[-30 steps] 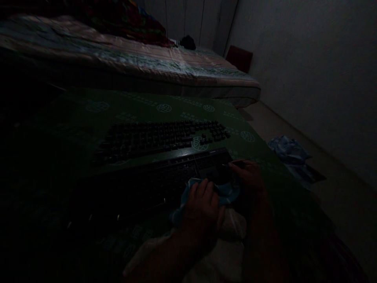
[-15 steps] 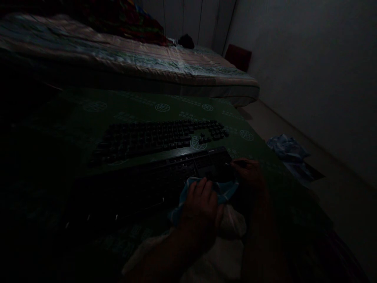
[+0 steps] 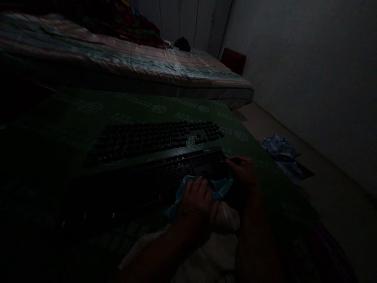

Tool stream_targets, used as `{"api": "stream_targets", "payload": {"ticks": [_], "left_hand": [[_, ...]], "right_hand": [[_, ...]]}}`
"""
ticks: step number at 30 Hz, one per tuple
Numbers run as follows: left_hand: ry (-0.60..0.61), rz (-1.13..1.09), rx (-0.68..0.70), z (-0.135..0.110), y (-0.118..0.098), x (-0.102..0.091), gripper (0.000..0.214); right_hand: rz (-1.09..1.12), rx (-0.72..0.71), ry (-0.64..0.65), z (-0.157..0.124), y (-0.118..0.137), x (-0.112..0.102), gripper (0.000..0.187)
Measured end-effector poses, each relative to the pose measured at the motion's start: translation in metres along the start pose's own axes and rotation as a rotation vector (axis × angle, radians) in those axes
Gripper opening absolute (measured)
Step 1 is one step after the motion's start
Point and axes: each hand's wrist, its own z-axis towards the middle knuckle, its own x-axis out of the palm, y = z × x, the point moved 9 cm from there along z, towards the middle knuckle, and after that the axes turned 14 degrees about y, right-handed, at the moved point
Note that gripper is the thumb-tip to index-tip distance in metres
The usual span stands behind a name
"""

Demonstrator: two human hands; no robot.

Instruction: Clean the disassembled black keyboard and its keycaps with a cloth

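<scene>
A black keyboard base [image 3: 153, 179] stripped of its keycaps lies slantwise in front of me. Over its near edge, my left hand [image 3: 196, 204] is closed on a blue checked cloth [image 3: 219, 188], with the fingers pressed against the keyboard. At the base's right end, my right hand [image 3: 244, 172] pinches a thin tool with a dark handle [image 3: 237, 160]. Its light, narrow tip rests at or just above the number-pad area; the dimness hides its exact kind. Behind the base, the loose black keycaps [image 3: 141, 137] are laid out in keyboard order.
A green printed sheet [image 3: 173, 112] covers the work surface. Beyond it stands a bed [image 3: 188, 74] with a patterned cover and a dark red blanket [image 3: 118, 23]. Crumpled pale-blue material [image 3: 278, 147] lies on the floor at right, near the wall [image 3: 309, 70].
The whole view has shifted slightly, so the scene sits a little further left. Both hands keep nearly the same places on the keyboard, still holding the cloth and the thin tool.
</scene>
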Motion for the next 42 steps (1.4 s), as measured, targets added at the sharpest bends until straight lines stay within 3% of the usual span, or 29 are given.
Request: {"api": "stream_targets", "payload": {"ticks": [5, 10, 15, 20, 26, 35, 39, 42], "left_hand": [[-0.033, -0.020, 0.056, -0.001, -0.003, -0.003, 0.021], [-0.140, 0.004, 0.270, -0.004, -0.021, -0.006, 0.018], [-0.095, 0.009, 0.382, -0.010, -0.032, 0.000, 0.021], [-0.067, 0.061, 0.351, -0.008, -0.031, 0.004, 0.021], [-0.157, 0.068, 0.282, -0.004, -0.025, -0.002, 0.020], [-0.061, 0.069, 0.151, -0.004, -0.014, 0.006, 0.028], [0.002, 0.067, 0.099, -0.003, -0.013, 0.005, 0.030], [0.007, 0.034, 0.079, -0.003, -0.014, 0.000, 0.024]], "right_hand": [[-0.042, 0.026, -0.179, -0.011, 0.006, -0.024, 0.028], [0.037, 0.023, -0.158, -0.014, -0.003, -0.018, 0.030], [0.055, 0.002, -0.166, -0.010, -0.013, -0.008, 0.032], [-0.057, 0.001, -0.120, -0.004, -0.012, -0.001, 0.030], [-0.166, 0.025, -0.087, -0.015, -0.009, -0.008, 0.029], [-0.113, 0.103, -0.160, -0.022, -0.013, -0.016, 0.036], [-0.097, 0.082, -0.210, -0.020, -0.010, -0.019, 0.038], [-0.154, 0.014, -0.161, -0.013, -0.004, -0.013, 0.037]]}}
